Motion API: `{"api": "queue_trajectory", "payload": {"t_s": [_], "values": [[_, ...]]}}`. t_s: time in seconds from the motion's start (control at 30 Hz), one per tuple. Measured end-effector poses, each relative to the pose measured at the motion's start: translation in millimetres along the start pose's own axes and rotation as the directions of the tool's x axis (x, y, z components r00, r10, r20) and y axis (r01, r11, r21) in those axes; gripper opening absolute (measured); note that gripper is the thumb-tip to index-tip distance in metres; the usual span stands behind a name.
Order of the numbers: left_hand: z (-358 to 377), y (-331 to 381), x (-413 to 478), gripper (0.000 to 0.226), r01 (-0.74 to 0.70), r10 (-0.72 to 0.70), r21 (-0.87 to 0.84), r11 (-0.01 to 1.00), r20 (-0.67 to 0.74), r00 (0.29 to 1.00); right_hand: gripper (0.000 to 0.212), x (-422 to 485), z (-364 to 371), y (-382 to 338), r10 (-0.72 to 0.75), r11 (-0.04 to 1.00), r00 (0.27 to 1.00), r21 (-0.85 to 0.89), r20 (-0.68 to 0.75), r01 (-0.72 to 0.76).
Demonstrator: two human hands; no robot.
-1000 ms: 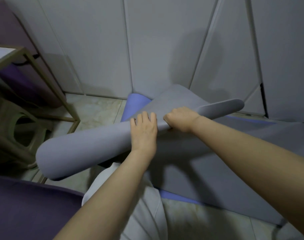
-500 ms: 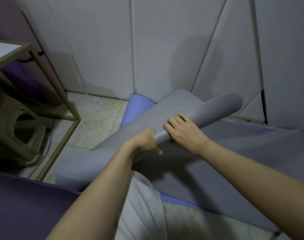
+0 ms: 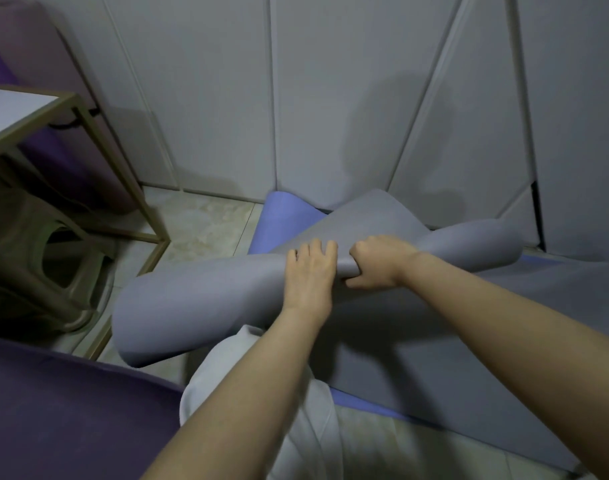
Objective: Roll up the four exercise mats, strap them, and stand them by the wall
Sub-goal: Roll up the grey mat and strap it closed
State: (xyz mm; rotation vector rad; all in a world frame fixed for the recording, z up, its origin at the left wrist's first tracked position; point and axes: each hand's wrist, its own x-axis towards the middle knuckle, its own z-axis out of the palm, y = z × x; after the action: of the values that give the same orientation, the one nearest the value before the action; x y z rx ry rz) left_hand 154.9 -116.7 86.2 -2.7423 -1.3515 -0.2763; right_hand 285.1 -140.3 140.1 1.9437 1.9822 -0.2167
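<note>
A grey exercise mat (image 3: 206, 299) lies partly rolled across the middle of the view, its roll running from lower left to upper right. The unrolled part spreads over the floor to the right and curls up against the wall. My left hand (image 3: 308, 275) presses flat on top of the roll with fingers spread. My right hand (image 3: 376, 261) is curled around the roll just to the right of it. A blue mat (image 3: 282, 220) lies beneath the grey one, showing at its far end and near edge. A dark purple mat (image 3: 64, 410) fills the lower left.
White wall panels (image 3: 331, 98) rise right behind the mats. A metal-framed table (image 3: 98, 140) stands at left with a plastic stool (image 3: 46, 258) under it. A purple roll (image 3: 53, 157) leans behind the table. Pale tiled floor (image 3: 206, 226) shows between table and mats.
My left hand went from gripping under the roll to lying flat on top. My right hand turned over and closed around the roll. The roll shifted slightly as it turned.
</note>
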Motion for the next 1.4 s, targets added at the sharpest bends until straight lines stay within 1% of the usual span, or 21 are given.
{"api": "queue_trajectory", "payload": {"t_s": [0.1, 0.2, 0.27, 0.3, 0.4, 0.47, 0.53, 0.63, 0.67, 0.73, 0.8, 0.87, 0.9, 0.93, 0.97, 1.03, 1.1, 1.2, 1.27, 1.33, 1.4], "values": [[2.8, 0.3, 5.1, 0.057, -0.029, 0.029, 0.002, 1.0, -0.053, 0.998, 0.04, -3.0, -5.8, 2.3, 0.004, 1.0, 1.0, 0.019, 0.003, -0.004], [-0.8, -1.1, 6.9, 0.029, -0.027, 0.029, -0.096, 0.995, 0.022, 0.999, 0.041, -4.9, -7.8, 6.0, -0.053, 0.993, 0.997, -0.108, -0.061, 0.046], [0.4, -2.7, 9.8, 0.018, -0.001, 0.014, -0.172, 0.985, 0.075, 0.997, 0.041, -5.7, -5.3, 8.0, -0.126, 0.979, 0.974, -0.183, -0.189, 0.092], [1.8, -3.3, 10.8, 0.018, 0.016, 0.003, -0.202, 0.979, 0.093, 0.996, 0.043, -6.2, -2.2, 8.6, -0.181, 0.965, 0.949, -0.231, -0.26, 0.121], [1.9, -4.9, 14.5, 0.024, 0.067, -0.02, -0.306, 0.95, 0.153, 0.988, 0.044, -9.0, 15.0, 7.4, -0.219, 0.956, 0.882, -0.273, -0.417, 0.108], [3.5, -4.9, 16.5, 0.029, 0.101, 0.012, -0.389, 0.916, 0.277, 0.961, 0.043, -11.5, 27.8, 6.9, -0.215, 0.96, 0.877, -0.259, -0.43, 0.108], [4.0, -3.8, 17.1, 0.03, 0.151, 0.073, -0.476, 0.866, 0.42, 0.904, 0.05, -16.5, 34.5, 7.6, -0.217, 0.963, 0.896, -0.237, -0.387, 0.13], [4.7, -3.2, 13.7, 0.029, 0.193, 0.152, -0.545, 0.816, 0.525, 0.838, 0.058, -25.6, 29.0, 6.6, -0.205, 0.967, 0.94, -0.203, -0.273, 0.152], [5.5, -3.0, 12.3, 0.031, 0.186, 0.152, -0.534, 0.825, 0.526, 0.836, 0.057, -26.7, 27.8, 6.7, -0.184, 0.972, 0.951, -0.187, -0.248, 0.14], [4.0, -0.1, 8.8, 0.037, 0.121, 0.126, -0.47, 0.874, 0.461, 0.878, 0.053, -23.6, 29.9, 7.4, -0.123, 0.982, 0.982, -0.16, -0.141, 0.1], [0.6, 2.8, 5.4, 0.04, 0.023, 0.117, -0.388, 0.921, 0.335, 0.935, 0.05, -21.5, 27.8, 5.8, -0.082, 0.99, 0.991, -0.126, -0.107, 0.069], [-1.2, 3.1, 3.7, 0.038, -0.016, 0.091, -0.331, 0.944, 0.213, 0.973, 0.046, -14.8, 26.4, 5.3, -0.055, 0.992, 0.994, -0.123, -0.098, 0.043], [-2.0, 2.8, 2.4, 0.036, -0.042, 0.077, -0.288, 0.957, 0.111, 0.991, 0.044, -11.1, 26.0, 5.1, -0.046, 0.994, 0.995, -0.107, -0.087, 0.036], [-1.3, 2.6, 2.4, 0.039, -0.082, 0.077, -0.217, 0.973, -0.033, 0.997, 0.042, -8.4, 23.8, 5.2, -0.031, 0.996, 0.996, -0.085, -0.084, 0.024], [-2.5, 3.6, 2.2, 0.045, -0.102, 0.089, -0.145, 0.984, -0.094, 0.992, 0.04, -6.6, 19.8, 5.4, -0.015, 0.998, 0.996, -0.064, -0.082, 0.009], [-5.0, 5.8, 2.1, 0.052, -0.096, 0.086, -0.053, 0.994, -0.17, 0.982, 0.038, -3.5, 12.7, 6.5, 0.008, 1.0, 0.997, 0.006, -0.074, -0.008], [1.0, 5.8, 4.0, 0.052, -0.114, 0.102, -0.042, 0.993, -0.221, 0.97, 0.034, 0.1, 9.1, 8.5, 0.009, 0.998, 0.999, 0.061, -0.05, -0.006], [-0.5, 4.5, 5.9, 0.05, -0.114, 0.101, -0.1, 0.988, -0.124, 0.987, 0.036, -2.3, 6.3, 7.5, -0.023, 0.999, 0.999, -0.036, -0.045, 0.021], [0.9, 2.7, 8.8, 0.032, -0.103, 0.094, -0.18, 0.978, -0.057, 0.994, 0.039, -6.2, 7.6, 8.3, -0.042, 0.99, 0.996, -0.139, -0.074, 0.032], [2.4, 2.2, 12.8, 0.024, -0.05, 0.084, -0.256, 0.965, 0.125, 0.989, 0.042, -10.7, 10.4, 8.5, -0.049, 0.983, 0.99, -0.182, -0.134, 0.024], [5.0, 0.9, 15.8, 0.029, -0.014, 0.08, -0.321, 0.947, 0.192, 0.978, 0.049, -15.5, 16.7, 7.0, -0.099, 0.969, 0.957, -0.247, -0.274, 0.029]]}}
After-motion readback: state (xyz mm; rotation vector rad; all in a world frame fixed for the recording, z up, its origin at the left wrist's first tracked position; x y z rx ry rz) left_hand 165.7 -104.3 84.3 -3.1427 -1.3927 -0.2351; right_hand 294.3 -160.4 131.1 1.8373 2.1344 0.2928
